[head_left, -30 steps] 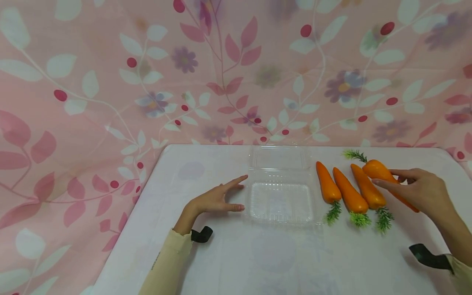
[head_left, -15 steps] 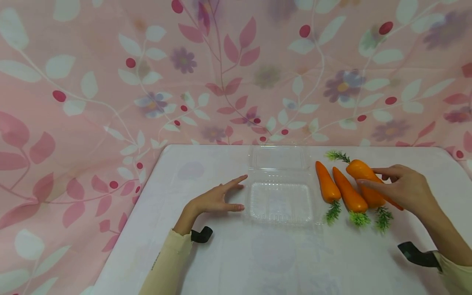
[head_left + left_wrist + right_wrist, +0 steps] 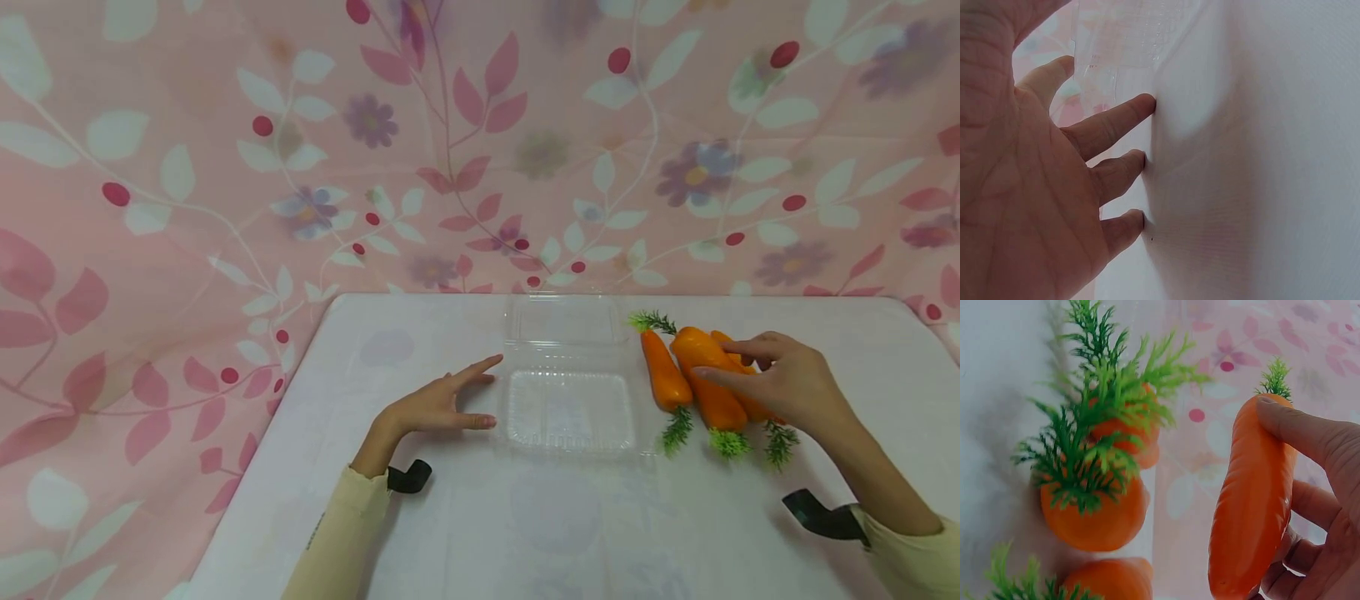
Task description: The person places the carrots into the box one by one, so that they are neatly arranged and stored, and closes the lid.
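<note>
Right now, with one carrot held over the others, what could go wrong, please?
The held carrot might brush the lying carrots if lowered too early. Its glossy surface could slip in the right grip. The clear container barely stands out against the white cloth, so its edge might be misjudged.

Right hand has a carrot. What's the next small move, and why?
I'd probably move the right hand left until its carrot is over the box: the carrot is held above the other carrots, while the box lies open and empty, with the left hand beside it.
</note>
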A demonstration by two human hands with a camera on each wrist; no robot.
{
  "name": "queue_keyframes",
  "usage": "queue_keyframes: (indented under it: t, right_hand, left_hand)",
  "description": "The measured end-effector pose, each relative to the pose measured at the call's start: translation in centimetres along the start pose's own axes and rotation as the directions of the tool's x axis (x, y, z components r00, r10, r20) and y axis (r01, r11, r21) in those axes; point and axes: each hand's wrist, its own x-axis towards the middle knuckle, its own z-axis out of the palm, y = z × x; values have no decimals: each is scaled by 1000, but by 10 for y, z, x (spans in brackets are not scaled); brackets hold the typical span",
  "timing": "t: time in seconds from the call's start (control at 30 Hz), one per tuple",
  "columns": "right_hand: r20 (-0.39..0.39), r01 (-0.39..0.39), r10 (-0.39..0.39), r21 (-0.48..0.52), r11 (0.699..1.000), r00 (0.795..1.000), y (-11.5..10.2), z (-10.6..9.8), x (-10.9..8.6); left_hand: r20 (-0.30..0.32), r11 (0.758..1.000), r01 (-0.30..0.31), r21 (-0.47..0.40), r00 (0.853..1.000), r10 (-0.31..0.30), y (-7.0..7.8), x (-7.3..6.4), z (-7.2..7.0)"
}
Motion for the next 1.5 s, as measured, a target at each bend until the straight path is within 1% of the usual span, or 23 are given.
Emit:
queue_keyframes:
  t: [0.13,0.23,0.37,0.47,0.57,0.7,0.97,1.17,1.33,1.5]
  right_hand:
    - [7,13,-13,26,1000,1000,-8,4,1]
    - [10,58,-58,29,998,998,-12,8,2]
    - [0,136,-136,27,990,991,-19,14,3]
    - [-8,162,-162,47,986,987,-25,18,3]
    - [4,165,-165,77,983,986,-32,20,3]
    - [30,146,-150,115,983,988,-40,22,2]
    - [82,168,-177,103,980,981,-60,33,2]
    - [122,162,-173,95,982,977,-72,42,3]
    - [133,180,-192,98,979,972,-79,49,4]
    - [150,181,-194,91,979,969,-87,53,4]
  left_hand:
    - [0,1000,-1,5,1000,1,0,0,0]
    - [2,1000,2,5,1000,-2,0,0,0]
    - [2,1000,-1,5,1000,1,-1,0,0]
    - [-2,1000,-6,5,1000,6,-2,0,0]
    - [-5,1000,-8,1,1000,8,-2,0,0]
    - [-4,1000,-3,0,1000,3,-2,1,0]
    - [-4,1000,9,0,1000,-9,-2,1,0]
    - [2,1000,3,-2,1000,-3,-2,1,0]
    - [2,1000,-3,-7,1000,3,-2,1,-1]
    - [0,1000,-11,-1,1000,11,-1,1,-1]
